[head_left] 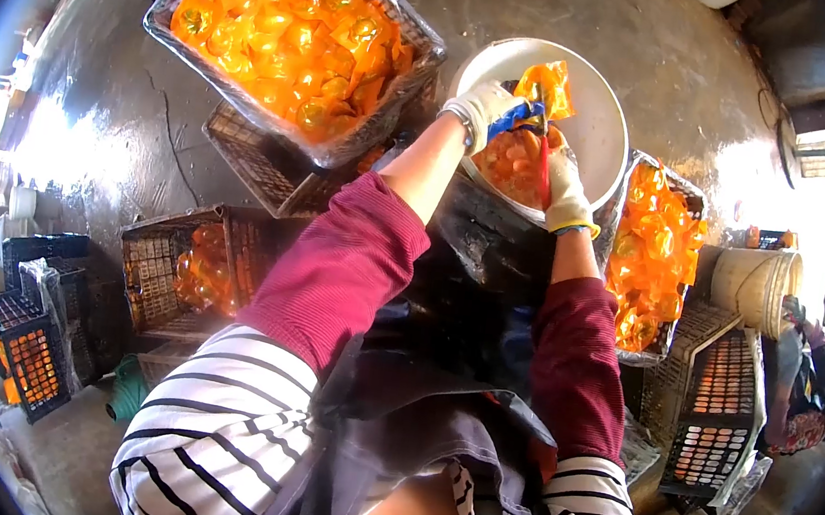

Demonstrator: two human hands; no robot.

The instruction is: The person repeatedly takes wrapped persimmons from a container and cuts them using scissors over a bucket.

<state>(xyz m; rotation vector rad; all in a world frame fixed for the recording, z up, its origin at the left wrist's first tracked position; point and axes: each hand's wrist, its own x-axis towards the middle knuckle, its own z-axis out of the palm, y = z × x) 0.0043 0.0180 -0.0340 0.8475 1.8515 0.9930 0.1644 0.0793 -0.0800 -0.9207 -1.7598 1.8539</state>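
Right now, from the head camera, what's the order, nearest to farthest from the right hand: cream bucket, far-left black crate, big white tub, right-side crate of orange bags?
From the right hand:
1. Big white tub: the hand is over its rim.
2. Crate of orange bags: just right.
3. Cream bucket: farther right.
4. Black crate: far left.

left hand point(498, 114): gloved, curled closed | right hand point(566, 191): gloved, curled closed, beside left | forearms point(417, 178): stretched forward, converging

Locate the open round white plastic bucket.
In the head view, the bucket stands near the top, right of centre, beneath the gloved left hand and right hand, left of a plastic-lined crate of orange packets.
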